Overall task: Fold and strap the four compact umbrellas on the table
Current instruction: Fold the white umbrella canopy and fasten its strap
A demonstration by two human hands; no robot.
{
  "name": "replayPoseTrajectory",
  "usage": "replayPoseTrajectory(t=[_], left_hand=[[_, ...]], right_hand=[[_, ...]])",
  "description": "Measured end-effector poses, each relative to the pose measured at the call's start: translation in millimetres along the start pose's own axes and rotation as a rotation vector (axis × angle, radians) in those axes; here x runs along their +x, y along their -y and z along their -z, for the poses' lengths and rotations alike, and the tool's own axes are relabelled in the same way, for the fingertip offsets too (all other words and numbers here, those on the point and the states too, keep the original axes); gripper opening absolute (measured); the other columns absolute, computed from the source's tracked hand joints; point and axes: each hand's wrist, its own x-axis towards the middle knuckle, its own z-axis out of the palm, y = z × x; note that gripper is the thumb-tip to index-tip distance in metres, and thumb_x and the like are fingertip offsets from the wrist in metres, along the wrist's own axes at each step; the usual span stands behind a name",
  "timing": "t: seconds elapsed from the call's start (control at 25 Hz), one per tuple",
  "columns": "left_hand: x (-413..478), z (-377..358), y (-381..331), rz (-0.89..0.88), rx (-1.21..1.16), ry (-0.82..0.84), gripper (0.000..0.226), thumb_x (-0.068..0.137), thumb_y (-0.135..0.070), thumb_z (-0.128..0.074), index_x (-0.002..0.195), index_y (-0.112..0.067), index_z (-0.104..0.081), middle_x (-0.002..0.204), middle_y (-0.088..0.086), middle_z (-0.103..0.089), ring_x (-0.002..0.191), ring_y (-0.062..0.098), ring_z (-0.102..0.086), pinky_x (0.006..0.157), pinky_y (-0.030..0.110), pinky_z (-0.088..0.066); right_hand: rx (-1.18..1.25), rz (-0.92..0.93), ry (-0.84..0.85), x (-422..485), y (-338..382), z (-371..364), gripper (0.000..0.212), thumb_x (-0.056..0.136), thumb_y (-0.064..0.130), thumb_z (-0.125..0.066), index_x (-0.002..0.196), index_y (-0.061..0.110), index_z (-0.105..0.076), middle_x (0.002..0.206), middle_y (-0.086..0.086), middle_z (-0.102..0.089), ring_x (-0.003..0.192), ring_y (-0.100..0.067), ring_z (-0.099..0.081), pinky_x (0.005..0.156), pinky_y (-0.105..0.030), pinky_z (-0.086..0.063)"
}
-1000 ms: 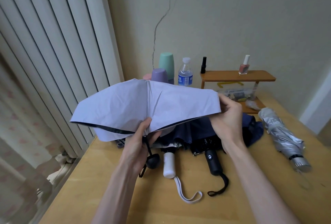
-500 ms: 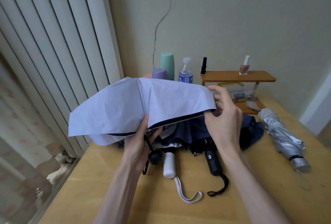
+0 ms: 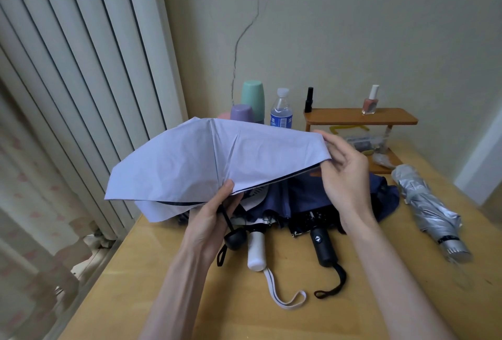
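I hold a lavender umbrella point(image 3: 195, 160) spread above the table, its round black handle point(image 3: 235, 239) hanging below. My left hand point(image 3: 214, 217) grips its canopy edge and shaft near the middle. My right hand point(image 3: 342, 174) pinches the canopy's right rim. Under it lie a navy umbrella point(image 3: 304, 198) with a black handle point(image 3: 323, 247) and an umbrella with a white handle point(image 3: 256, 250), both loose. A silver umbrella point(image 3: 426, 206) lies rolled and strapped at the right.
A wooden table point(image 3: 380, 299) carries everything. At the back stand a mint cup point(image 3: 253, 97), a purple cup point(image 3: 241, 112), a water bottle point(image 3: 281, 108) and a small wooden shelf point(image 3: 358, 116) with a nail polish bottle point(image 3: 370, 100). Vertical blinds point(image 3: 81, 68) hang at the left.
My right hand shifted along the lavender canopy's right rim and turned the fabric, so the canopy's right edge now sits higher. The left hand kept its grip. Other umbrellas did not move.
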Motion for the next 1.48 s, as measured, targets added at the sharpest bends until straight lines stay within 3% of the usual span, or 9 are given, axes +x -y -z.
replayPoseTrajectory(t=[0.2,0.44,0.64,0.8,0.92,1.04,1.2,1.32,1.48], left_hand=[[0.8,1.0,-0.4,0.01,-0.026,0.009,0.029,0.094,0.001,-0.07,0.122,0.005,-0.069,0.123,0.01,-0.077,0.118,0.021,-0.073,0.09,0.029,-0.062],[6.4,8.6,0.4,-0.011,-0.036,-0.011,0.028,0.091,0.003,-0.072,0.119,0.004,-0.07,0.12,0.011,-0.078,0.112,0.02,-0.075,0.084,0.026,-0.063],[8.9,17.3,-4.1,-0.018,0.122,0.08,0.042,0.085,0.003,-0.072,0.127,0.0,-0.067,0.118,0.011,-0.079,0.109,0.021,-0.076,0.082,0.027,-0.063],[13.6,26.6,-5.1,-0.027,0.146,0.095,0.059,0.08,0.001,-0.075,0.138,0.003,-0.061,0.13,0.016,-0.073,0.122,0.03,-0.071,0.088,0.031,-0.063],[16.5,31.3,-5.7,-0.048,0.141,0.085,0.057,0.083,0.001,-0.075,0.138,0.002,-0.062,0.133,0.015,-0.072,0.123,0.029,-0.07,0.09,0.031,-0.062],[18.0,31.6,-3.5,-0.043,0.146,0.059,0.046,0.087,0.006,-0.072,0.133,0.003,-0.064,0.129,0.014,-0.074,0.119,0.027,-0.073,0.086,0.028,-0.062],[17.3,26.6,0.0,-0.02,0.122,0.045,0.042,0.089,0.005,-0.072,0.13,0.003,-0.066,0.126,0.012,-0.076,0.119,0.026,-0.072,0.089,0.028,-0.063],[16.3,24.7,-0.7,0.002,0.095,0.055,0.038,0.089,0.006,-0.071,0.127,0.002,-0.067,0.123,0.012,-0.077,0.113,0.023,-0.075,0.087,0.029,-0.063],[16.0,24.8,-1.1,-0.004,0.121,0.091,0.042,0.083,-0.001,-0.075,0.124,0.0,-0.069,0.122,0.01,-0.078,0.111,0.021,-0.076,0.085,0.028,-0.064]], right_hand=[[-0.361,0.251,-0.189,-0.8,-11.1,5.5,0.034,0.094,-0.001,-0.068,0.123,0.015,-0.076,0.106,0.009,-0.078,0.097,-0.002,-0.074,0.084,-0.027,-0.063],[0.179,-0.187,0.413,1.5,13.5,20.0,0.069,0.094,-0.009,-0.068,0.147,0.032,-0.053,0.129,0.017,-0.071,0.116,0.007,-0.066,0.09,-0.011,-0.052],[-0.205,-0.082,0.426,9.0,14.7,23.7,0.017,0.096,0.029,-0.076,0.112,0.022,-0.072,0.107,0.01,-0.072,0.1,0.005,-0.065,0.08,-0.006,-0.046],[-0.252,-0.148,0.629,6.3,7.5,27.6,0.026,0.093,0.037,-0.079,0.085,0.012,-0.074,0.079,-0.001,-0.07,0.072,-0.013,-0.063,0.07,-0.022,-0.046],[-0.388,-0.173,0.563,10.8,1.0,35.8,0.046,0.087,0.049,-0.082,0.075,0.005,-0.073,0.068,-0.017,-0.065,0.061,-0.021,-0.056,0.063,-0.031,-0.044],[-0.339,-0.22,0.462,14.1,4.5,45.4,0.019,0.084,0.037,-0.085,0.08,0.019,-0.082,0.075,0.0,-0.078,0.071,-0.007,-0.07,0.068,-0.016,-0.05],[-0.168,-0.212,0.343,13.3,4.5,46.0,0.017,0.087,0.024,-0.083,0.103,0.019,-0.081,0.082,-0.007,-0.079,0.07,-0.008,-0.071,0.073,-0.017,-0.053],[-0.039,-0.287,0.364,12.5,7.2,41.8,0.034,0.09,0.033,-0.079,0.123,0.03,-0.073,0.097,-0.008,-0.081,0.091,-0.006,-0.073,0.08,-0.012,-0.053],[0.025,-0.396,0.329,10.6,6.4,32.2,0.021,0.091,0.031,-0.079,0.107,0.017,-0.08,0.108,-0.007,-0.081,0.101,-0.02,-0.077,0.092,-0.03,-0.057]])
